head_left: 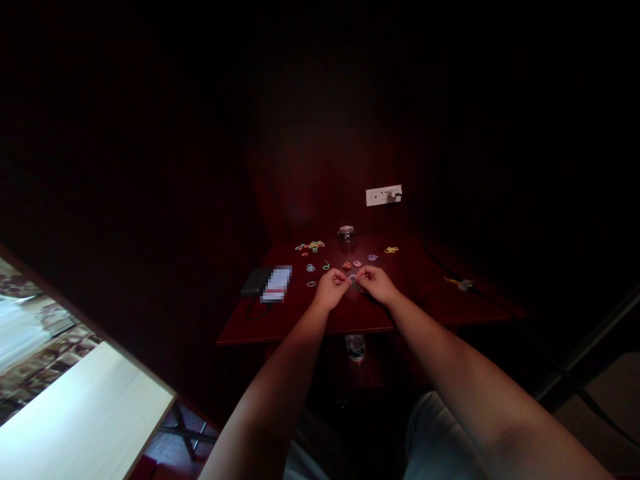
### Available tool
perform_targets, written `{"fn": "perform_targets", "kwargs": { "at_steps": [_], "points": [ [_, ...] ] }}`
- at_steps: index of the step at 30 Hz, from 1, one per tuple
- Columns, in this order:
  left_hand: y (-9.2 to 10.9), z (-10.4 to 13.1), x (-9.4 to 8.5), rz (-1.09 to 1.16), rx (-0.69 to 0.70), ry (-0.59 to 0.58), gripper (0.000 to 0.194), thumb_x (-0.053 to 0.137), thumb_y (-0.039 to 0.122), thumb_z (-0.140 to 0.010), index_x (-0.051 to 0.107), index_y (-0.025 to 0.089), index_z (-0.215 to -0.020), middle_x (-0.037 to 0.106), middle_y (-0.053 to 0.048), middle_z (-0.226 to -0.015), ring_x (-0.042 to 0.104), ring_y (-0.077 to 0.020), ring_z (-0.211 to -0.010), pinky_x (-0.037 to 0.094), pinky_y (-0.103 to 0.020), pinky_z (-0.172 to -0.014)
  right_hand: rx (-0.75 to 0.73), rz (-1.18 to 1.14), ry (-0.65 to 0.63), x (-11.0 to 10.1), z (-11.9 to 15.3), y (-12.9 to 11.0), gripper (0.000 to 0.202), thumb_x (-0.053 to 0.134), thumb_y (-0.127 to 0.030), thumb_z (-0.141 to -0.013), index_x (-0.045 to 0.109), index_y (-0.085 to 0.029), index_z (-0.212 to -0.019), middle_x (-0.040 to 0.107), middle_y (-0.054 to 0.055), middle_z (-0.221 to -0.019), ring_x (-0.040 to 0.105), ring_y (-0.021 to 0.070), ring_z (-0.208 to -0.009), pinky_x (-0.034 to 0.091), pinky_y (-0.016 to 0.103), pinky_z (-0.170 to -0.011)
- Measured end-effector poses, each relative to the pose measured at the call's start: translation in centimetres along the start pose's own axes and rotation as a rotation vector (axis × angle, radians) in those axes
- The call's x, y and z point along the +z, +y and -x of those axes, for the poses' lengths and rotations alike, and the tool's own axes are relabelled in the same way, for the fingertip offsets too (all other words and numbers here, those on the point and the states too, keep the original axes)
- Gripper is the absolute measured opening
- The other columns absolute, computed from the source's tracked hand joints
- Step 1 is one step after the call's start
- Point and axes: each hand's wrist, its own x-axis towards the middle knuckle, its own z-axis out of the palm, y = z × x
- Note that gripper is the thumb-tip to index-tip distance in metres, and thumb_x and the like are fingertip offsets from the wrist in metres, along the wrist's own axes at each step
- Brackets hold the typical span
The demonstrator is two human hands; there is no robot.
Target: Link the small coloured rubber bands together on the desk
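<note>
My left hand [332, 288] and my right hand [379, 285] meet over the dark red table [300, 320]. Pinched between the fingertips of both is a small pale hair tie [353, 277]. Just beyond my fingers lie little groups of hair ties sorted by colour: orange ones [347, 265], pink ones [357, 264], purple ones [373, 257] and yellow ones [391, 250]. To the left are green ones [326, 266], light blue ones [311, 268] and a pale one [311, 284]. A mixed pile [315, 245] spreads farther back.
A clear lidded jar [347, 238] stands at the back. On the left lie a dark box-like object [255, 283] and a blurred white card [277, 283]. A wall socket [384, 195] holds a plug; a cable runs on the right. A bottle [355, 348] shows below the table edge.
</note>
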Motion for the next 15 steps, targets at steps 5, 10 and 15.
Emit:
{"fn": "perform_targets", "kwargs": {
  "at_steps": [5,10,15],
  "points": [
    [0.3,0.16,0.09,-0.005,-0.035,-0.012,0.022,0.068,0.022,-0.064,0.047,0.015,-0.067,0.049,0.005,-0.053,0.042,-0.0064,-0.047,0.03,-0.018,-0.049,0.0,-0.001,0.006,0.02,-0.02,0.13,0.019,0.06,-0.032,-0.064,0.05,-0.017,-0.066,0.049,-0.005,-0.046,0.045,0.0089,-0.04,0.032,0.02,-0.041],
    [0.34,0.16,0.05,-0.032,-0.047,-0.018,0.019,0.065,0.017,-0.063,0.046,0.015,-0.067,0.043,0.007,-0.049,0.037,-0.0053,-0.044,0.026,-0.018,-0.047,-0.009,0.003,0.006,0.01,-0.17,0.41,0.015,0.059,-0.03,-0.066,0.052,-0.017,-0.066,0.05,-0.005,-0.047,0.047,0.009,-0.041,0.033,0.02,-0.041],
    [0.47,0.23,0.05,-0.002,-0.05,-0.047,0.022,0.067,0.018,-0.062,0.046,0.015,-0.065,0.045,0.006,-0.051,0.037,-0.0051,-0.045,0.026,-0.017,-0.046,0.006,-0.045,-0.01,0.04,-0.36,0.78,0.016,0.06,-0.03,-0.066,0.056,-0.015,-0.072,0.056,-0.003,-0.054,0.049,0.0078,-0.042,0.036,0.019,-0.041]
  ]
}}
